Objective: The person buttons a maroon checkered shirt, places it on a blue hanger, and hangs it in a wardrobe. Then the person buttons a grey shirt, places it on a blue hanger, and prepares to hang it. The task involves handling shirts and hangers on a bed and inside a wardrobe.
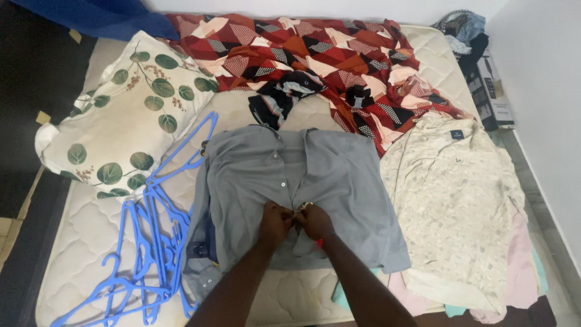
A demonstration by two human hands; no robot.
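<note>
Right now both hands pinch the front placket of a grey button-up shirt [302, 181] lying flat on the mattress [91, 224], collar at twelve o'clock. Left hand [275, 223] and right hand [315, 221] meet, fingers closed on fabric around a button, placket running twelve-to-six between them. Blue hangers [151, 242] lie at nine o'clock.

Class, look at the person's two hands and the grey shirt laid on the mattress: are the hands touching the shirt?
Touching. The head view shows the left hand and right hand pinching the front placket of the grey shirt, fingers pressed into the fabric.
</note>
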